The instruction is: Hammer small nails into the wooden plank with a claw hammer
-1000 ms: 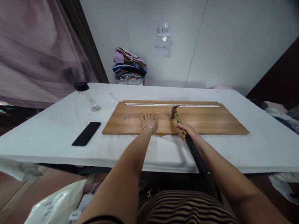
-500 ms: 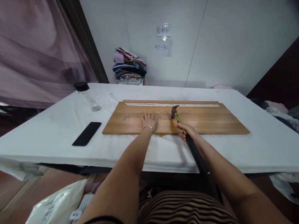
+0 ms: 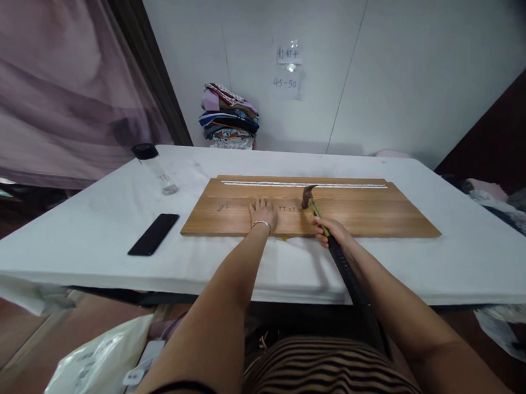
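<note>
A wooden board lies flat on the white-covered table. My left hand rests on it, palm down with the fingers spread, a bracelet at the wrist. My right hand is wrapped around the handle of a claw hammer. The hammer's rusty head is at the board, right of a short row of nails that stand in the wood. Whether the head touches a nail is hidden. A few loose nails lie on the board, left of my left hand.
Left of the board are a black phone and a clear bottle with a black lid. Two white strips run along the board's far side. Folded clothes are stacked against the wall behind. A plastic bag lies below the table.
Both hands and the hammer hold nearly the same place. The whole view has shifted very slightly.
</note>
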`<action>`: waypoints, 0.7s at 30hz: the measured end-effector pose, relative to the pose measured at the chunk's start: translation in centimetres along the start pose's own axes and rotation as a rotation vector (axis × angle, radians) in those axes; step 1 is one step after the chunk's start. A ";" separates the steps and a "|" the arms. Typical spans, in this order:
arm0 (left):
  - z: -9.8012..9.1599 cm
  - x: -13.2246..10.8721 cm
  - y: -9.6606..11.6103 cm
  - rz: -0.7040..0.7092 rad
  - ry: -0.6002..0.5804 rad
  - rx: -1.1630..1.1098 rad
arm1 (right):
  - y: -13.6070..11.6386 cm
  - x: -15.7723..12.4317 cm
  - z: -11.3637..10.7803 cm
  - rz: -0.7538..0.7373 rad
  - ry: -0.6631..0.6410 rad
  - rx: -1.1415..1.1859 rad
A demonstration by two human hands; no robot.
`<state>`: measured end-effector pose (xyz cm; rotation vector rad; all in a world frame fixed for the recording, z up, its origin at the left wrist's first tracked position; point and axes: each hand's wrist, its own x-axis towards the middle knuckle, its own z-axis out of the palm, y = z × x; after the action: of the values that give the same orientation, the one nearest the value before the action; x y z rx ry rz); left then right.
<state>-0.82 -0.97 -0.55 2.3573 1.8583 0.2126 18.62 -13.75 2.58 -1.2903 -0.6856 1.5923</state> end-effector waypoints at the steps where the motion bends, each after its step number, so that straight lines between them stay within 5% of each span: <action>1: 0.1 0.0 0.0 -0.001 0.002 0.004 | 0.0 0.1 -0.1 -0.004 -0.009 -0.001; 21: 0.8 0.4 -0.2 0.009 0.036 -0.017 | -0.1 0.2 -0.1 0.019 -0.011 0.005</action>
<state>-0.78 -0.58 -1.35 2.3661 1.8546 0.2729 18.76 -13.51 2.55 -1.2884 -0.6772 1.6169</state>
